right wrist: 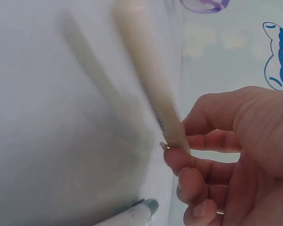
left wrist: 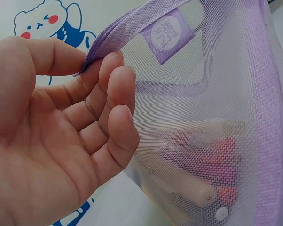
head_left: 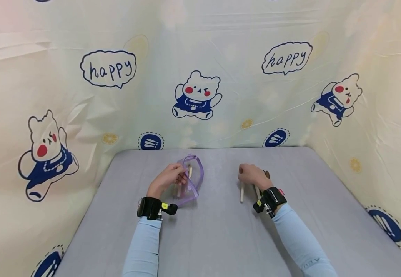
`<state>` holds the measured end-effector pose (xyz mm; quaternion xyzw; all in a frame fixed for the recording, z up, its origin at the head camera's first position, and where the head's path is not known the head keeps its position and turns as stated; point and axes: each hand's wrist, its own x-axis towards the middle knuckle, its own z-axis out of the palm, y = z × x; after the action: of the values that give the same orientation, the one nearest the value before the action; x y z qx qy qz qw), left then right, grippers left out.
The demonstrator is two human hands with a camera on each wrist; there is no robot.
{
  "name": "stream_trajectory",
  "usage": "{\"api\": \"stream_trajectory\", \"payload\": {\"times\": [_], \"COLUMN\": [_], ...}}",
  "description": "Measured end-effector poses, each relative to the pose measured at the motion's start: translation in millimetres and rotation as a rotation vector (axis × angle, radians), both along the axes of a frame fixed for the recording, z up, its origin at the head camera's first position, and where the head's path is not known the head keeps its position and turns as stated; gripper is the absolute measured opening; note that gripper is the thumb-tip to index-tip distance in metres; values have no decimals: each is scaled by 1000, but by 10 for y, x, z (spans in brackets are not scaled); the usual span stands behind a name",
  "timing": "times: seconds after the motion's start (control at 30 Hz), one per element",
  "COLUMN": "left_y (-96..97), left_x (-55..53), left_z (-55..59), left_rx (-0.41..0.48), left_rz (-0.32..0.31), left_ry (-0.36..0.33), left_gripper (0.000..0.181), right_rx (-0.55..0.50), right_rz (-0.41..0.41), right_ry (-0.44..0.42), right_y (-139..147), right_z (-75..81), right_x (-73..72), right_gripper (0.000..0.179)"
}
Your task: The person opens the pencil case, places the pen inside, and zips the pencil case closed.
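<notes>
My left hand (head_left: pixel 169 178) pinches the purple edge of a see-through mesh pouch (left wrist: pixel 273 108) between thumb and forefinger, its other fingers loosely bent. Through the mesh show several cream pen-like sticks (left wrist: pixel 191 186), with red and pink ends (left wrist: pixel 224 172) among them. Over to the right, my right hand (head_left: pixel 253 176) pinches one end of a cream, pen-shaped stick (right wrist: pixel 146 70) between thumb and fingertips. The stick slants away from the hand, close over the table and blurred in the right wrist view. A pale pen with a dark end (right wrist: pixel 152 205) lies below that hand.
A grey cloth covers the table (head_left: pixel 214 238). Beside the right hand are another light stick (head_left: pixel 257 191) and a dark item (head_left: pixel 267 174), partly hidden by the hand and wrist. A printed curtain (head_left: pixel 242 96) closes off the back and sides.
</notes>
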<state>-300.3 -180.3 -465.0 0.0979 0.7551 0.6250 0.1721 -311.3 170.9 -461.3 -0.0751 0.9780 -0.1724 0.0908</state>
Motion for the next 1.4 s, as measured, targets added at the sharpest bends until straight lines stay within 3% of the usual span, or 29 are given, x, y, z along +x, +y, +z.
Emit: {"api": "stream_trajectory", "payload": {"times": [0.4, 0.8, 1.0, 1.4], "left_y": [-12, -7, -16, -33], "left_x": [9, 15, 8, 22], "left_z": [-13, 18, 30, 48], "left_rx": [12, 0, 3, 10], "left_rz": [9, -8, 1, -1], "left_ry": [-14, -1, -5, -12], "left_gripper": [24, 25, 24, 24], "right_rx": [55, 83, 113, -3], "right_rz": [11, -10, -20, 13], "right_ry": [-37, -13, -46, -39], "right_y": [-133, -184, -218, -361], "right_z": [-87, -60, -60, 12], "right_x": [22, 28, 31, -58], "right_gripper": [10, 8, 8, 9]}}
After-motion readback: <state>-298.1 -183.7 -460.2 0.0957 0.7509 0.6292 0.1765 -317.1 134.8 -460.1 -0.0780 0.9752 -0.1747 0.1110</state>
